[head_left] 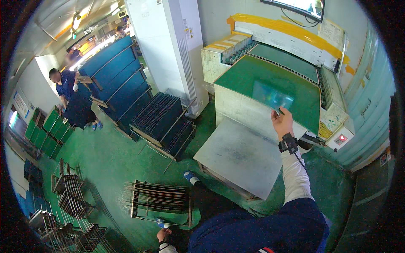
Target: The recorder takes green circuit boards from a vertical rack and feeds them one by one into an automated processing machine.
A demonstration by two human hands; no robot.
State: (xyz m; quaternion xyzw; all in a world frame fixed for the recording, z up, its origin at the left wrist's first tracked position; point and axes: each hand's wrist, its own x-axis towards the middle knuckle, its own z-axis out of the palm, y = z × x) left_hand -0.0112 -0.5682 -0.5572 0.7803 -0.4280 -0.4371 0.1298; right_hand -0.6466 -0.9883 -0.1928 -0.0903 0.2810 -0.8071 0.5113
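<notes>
Support board (pixel 270 89) level at near edge of machine (pixel 236 107); can't confirm pinch by half-curled right hand (pixel 282 123), nor grip of left hand (pixel 163 234).

The broad, flat green panel (pixel 242 76) shows a pale bluish-white sheen and a thin brown edge, while the boxy off-white machine (pixel 213 67) bears yellow-orange tape (pixel 287 26). The low rectangular surface (pixel 238 154) is pale grey with darker smudges, the floor (pixel 105 160) green. The long fabric sleeve (pixel 295 177) is white, the cloth top (pixel 253 230) navy, the shoes (pixel 191 177) blue and white.
</notes>
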